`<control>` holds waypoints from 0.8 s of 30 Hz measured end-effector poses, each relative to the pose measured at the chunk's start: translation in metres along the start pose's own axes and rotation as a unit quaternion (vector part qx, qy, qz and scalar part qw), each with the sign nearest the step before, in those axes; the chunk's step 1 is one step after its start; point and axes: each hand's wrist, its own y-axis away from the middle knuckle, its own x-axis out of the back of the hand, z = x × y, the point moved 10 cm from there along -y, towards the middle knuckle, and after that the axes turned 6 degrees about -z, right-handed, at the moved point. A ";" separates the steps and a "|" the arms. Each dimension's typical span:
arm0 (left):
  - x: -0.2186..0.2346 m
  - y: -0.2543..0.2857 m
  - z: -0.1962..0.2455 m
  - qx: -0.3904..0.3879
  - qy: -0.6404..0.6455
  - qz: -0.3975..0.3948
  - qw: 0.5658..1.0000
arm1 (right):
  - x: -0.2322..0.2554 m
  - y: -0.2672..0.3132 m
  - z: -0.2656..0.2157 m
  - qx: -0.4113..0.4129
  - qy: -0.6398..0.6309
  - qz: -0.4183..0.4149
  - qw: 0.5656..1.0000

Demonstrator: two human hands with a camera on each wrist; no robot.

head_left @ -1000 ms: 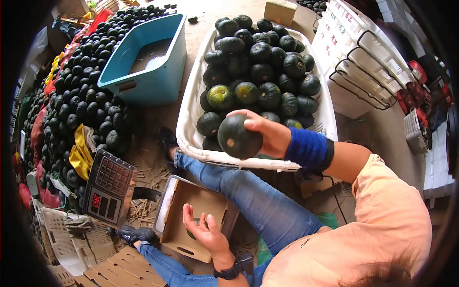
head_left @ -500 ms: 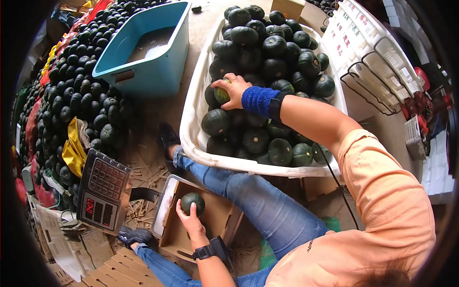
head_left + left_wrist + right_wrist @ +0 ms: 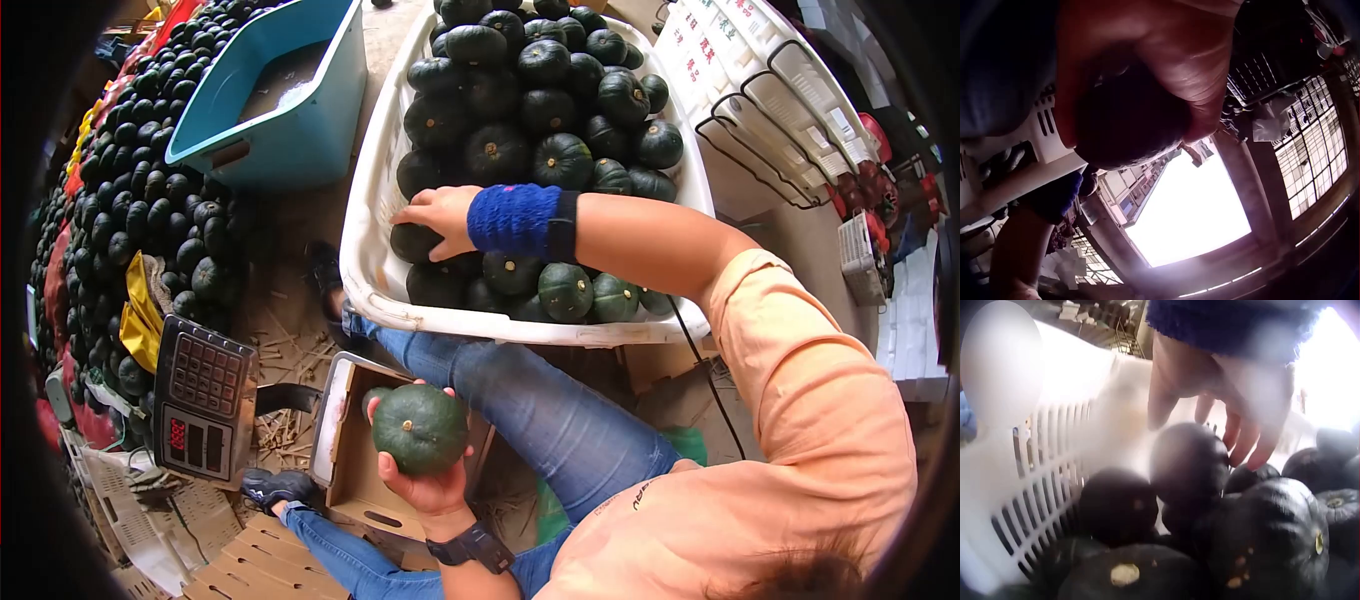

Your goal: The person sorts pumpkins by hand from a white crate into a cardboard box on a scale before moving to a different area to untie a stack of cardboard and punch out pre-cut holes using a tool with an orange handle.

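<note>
In the head view my left hand (image 3: 435, 490) holds a dark green pumpkin (image 3: 420, 430) from below, fingers and thumb round its sides, above an open cardboard box (image 3: 380, 518). Seen from the left wrist, that pumpkin (image 3: 1132, 119) is a dark shape in the palm. My right hand (image 3: 445, 218), with a blue wristband above it, reaches into a heaped white crate (image 3: 530, 338). It grips another dark pumpkin (image 3: 414, 243) near the crate's left wall. In the right wrist view thumb and fingers come down on either side of this pumpkin (image 3: 1188, 459).
The box stands by a digital scale display (image 3: 203, 400). A blue tub (image 3: 290, 135) and a large pile of pumpkins (image 3: 150, 220) lie to the left. White foam boxes (image 3: 770, 100) stand at the right. A black cable (image 3: 705, 375) hangs by the crate.
My left hand, bare one second ago, took hold of a pumpkin over the box and now holds one higher. The right hand carried a pumpkin, then gripped a yellowish one; now it is lower in the crate.
</note>
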 end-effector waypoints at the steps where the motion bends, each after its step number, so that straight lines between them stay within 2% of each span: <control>1: 0.022 0.005 -0.006 0.024 -0.028 0.049 0.998 | -0.015 -0.009 0.008 -0.012 -0.020 -0.006 1.000; 4: 0.088 0.024 -0.017 0.071 -0.167 0.191 0.965 | 0.000 -0.004 0.010 -0.016 -0.106 0.007 0.994; 5: 0.100 0.028 -0.016 0.078 -0.242 0.216 0.943 | 0.000 -0.006 0.016 0.059 -0.216 0.065 0.972; 6: 0.136 0.028 -0.018 0.056 -0.374 0.203 0.903 | -0.007 0.002 0.030 0.008 -0.367 0.030 0.930; 7: 0.124 0.024 -0.009 0.000 -0.598 0.171 0.783 | -0.007 0.018 0.033 -0.034 -0.487 0.028 0.872; 8: 0.100 0.022 -0.010 -0.055 -0.781 0.125 0.610 | -0.006 0.036 0.033 -0.079 -0.598 0.027 0.797; 9: 0.100 0.021 -0.024 -0.013 -0.840 0.121 0.529 | -0.007 0.052 0.027 -0.107 -0.673 -0.013 0.732; 10: 0.114 0.020 -0.045 0.007 -0.889 0.084 0.449 | -0.003 0.069 0.022 -0.103 -0.720 -0.027 0.686; 12: 0.131 0.014 -0.060 0.035 -0.896 0.087 0.434 | 0.006 0.100 0.015 -0.126 -0.788 -0.034 0.602; 13: 0.117 0.011 -0.054 0.007 -0.849 0.078 0.523 | 0.016 0.112 0.004 -0.094 -0.803 -0.037 0.587; 15: 0.062 0.003 -0.024 -0.045 -0.726 0.064 0.683 | 0.016 0.121 -0.025 -0.065 -0.793 -0.004 0.606; 16: 0.021 0.002 -0.021 -0.043 -0.518 0.011 0.854 | 0.018 0.124 -0.036 -0.051 -0.788 0.009 0.614; 17: -0.033 0.005 -0.021 -0.041 -0.271 -0.040 0.961 | 0.038 0.125 -0.071 0.096 -0.650 -0.065 0.751; 18: -0.066 0.010 -0.018 -0.041 -0.005 -0.089 0.995 | 0.059 0.122 -0.080 0.131 -0.515 0.007 0.847; 19: -0.074 0.020 -0.017 -0.021 -0.029 -0.118 0.992 | 0.066 0.109 -0.065 0.114 -0.355 0.079 0.925; 20: -0.079 0.030 -0.015 -0.005 -0.053 -0.145 0.988 | 0.069 0.092 -0.048 0.099 -0.182 0.149 0.967; 21: -0.071 0.039 -0.012 -0.026 -0.052 -0.130 0.990 | 0.061 0.084 -0.043 0.089 -0.054 0.183 0.978; 22: -0.045 0.050 -0.011 -0.005 -0.061 -0.071 0.996 | 0.026 0.065 -0.030 0.059 0.052 0.082 0.994; 23: -0.011 0.066 -0.006 0.015 -0.068 -0.009 0.998 | -0.014 0.063 -0.018 0.042 0.089 -0.058 0.993; 24: 0.025 0.084 -0.002 0.036 -0.070 0.058 0.995 | -0.050 0.063 -0.008 0.046 0.231 -0.157 0.959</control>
